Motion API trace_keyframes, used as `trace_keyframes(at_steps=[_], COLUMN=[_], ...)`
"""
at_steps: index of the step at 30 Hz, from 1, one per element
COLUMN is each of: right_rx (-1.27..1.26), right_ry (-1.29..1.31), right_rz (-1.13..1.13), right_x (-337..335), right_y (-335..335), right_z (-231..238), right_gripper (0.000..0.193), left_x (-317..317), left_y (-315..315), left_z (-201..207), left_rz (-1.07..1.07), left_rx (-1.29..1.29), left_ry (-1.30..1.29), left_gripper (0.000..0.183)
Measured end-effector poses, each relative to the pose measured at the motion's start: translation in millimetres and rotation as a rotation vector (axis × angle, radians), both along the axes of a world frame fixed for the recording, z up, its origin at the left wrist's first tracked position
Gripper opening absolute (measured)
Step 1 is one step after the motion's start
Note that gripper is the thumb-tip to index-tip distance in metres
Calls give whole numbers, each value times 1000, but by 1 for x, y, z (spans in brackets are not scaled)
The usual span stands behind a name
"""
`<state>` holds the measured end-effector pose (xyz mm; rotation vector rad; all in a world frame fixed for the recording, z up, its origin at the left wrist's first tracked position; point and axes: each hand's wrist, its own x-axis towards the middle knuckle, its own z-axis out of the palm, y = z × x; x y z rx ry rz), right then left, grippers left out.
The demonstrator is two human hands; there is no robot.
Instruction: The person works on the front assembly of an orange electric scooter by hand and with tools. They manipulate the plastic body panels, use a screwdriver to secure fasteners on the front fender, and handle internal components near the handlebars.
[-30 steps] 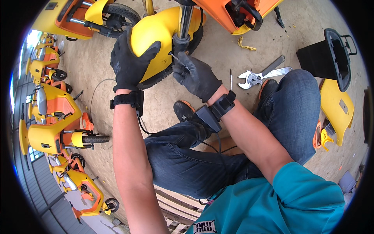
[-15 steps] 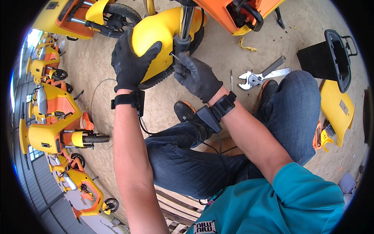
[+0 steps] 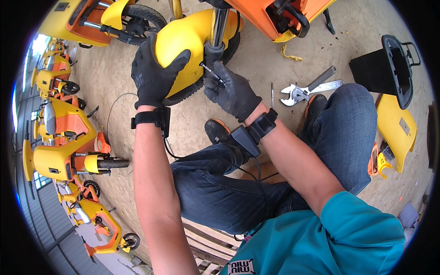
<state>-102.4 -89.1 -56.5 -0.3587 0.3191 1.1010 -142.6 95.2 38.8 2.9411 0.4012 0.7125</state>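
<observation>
My left hand [image 3: 155, 71], in a black work glove, grips the near left side of a yellow front fender [image 3: 181, 36], thumb spread across its face. My right hand [image 3: 233, 91], gloved alike, closes round a slim dark screwdriver [image 3: 212, 72]. The tool's tip meets the fender's side just below the silver-and-black fork leg [image 3: 217, 30]; whether it sits in a screw is too small to tell. Under the fender shows part of a black knobbly tyre [image 3: 188, 92].
Right of my hands lie adjustable wrenches [image 3: 300, 93] and a thin rod [image 3: 272, 95]. Farther right are a black bin [image 3: 373, 68] and a yellow panel [image 3: 398, 126]. An orange scooter body [image 3: 259, 16] stands ahead; several yellow scooters [image 3: 59, 158] line the left.
My right-hand fingers have shifted down along the screwdriver, so more of its shaft shows. The left hand and fender stay in place.
</observation>
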Motion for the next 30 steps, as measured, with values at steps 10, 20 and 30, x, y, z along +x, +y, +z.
trace_keyframes(at_steps=[10,20,30], right_rx=[-2,67,67], right_ry=[-525,28,27], right_rz=[-139,-8,-43], right_x=[-4,1,5], right_y=[4,-1,-4], right_z=[-34,-10,1], right_gripper=[13,18,17], left_x=[2,2,7], left_y=[-1,-2,-6], left_z=[1,2,4], left_rz=[13,6,-7], left_rx=[22,-5,-19], left_ry=[17,6,-18], left_gripper=[84,84,82])
